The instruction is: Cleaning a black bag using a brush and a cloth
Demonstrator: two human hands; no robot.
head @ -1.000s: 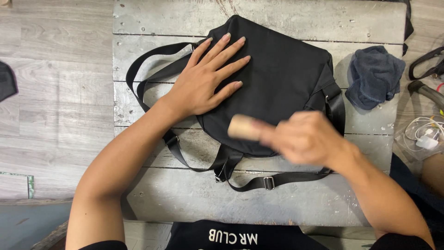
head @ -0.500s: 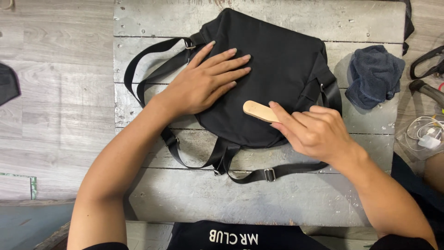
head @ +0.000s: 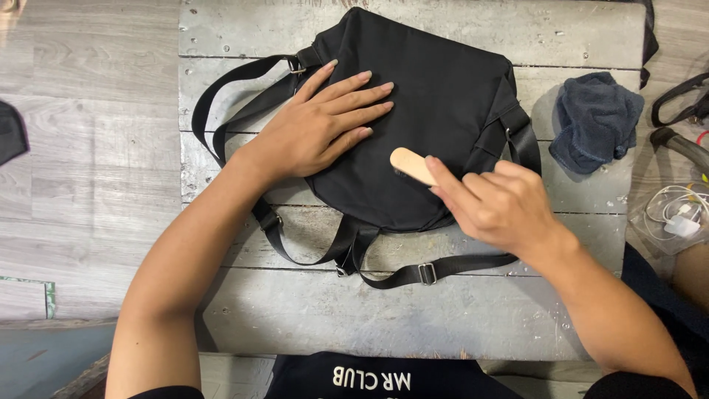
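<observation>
Midway, seemingly, the black bag (head: 436,96) is pinned by the left hand (head: 314,129), fingers spread flat, while a wooden brush (head: 412,165), pinched in the right hand (head: 502,207), is held on its near-right part.

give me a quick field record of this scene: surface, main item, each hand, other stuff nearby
surface: grey weathered wooden table
main item: black bag lying flat, straps spread to the left and front
left hand: flat on the bag, fingers spread
right hand: grips a wooden brush against the bag
nearby: dark blue cloth to the right; white cable at the right edge
</observation>
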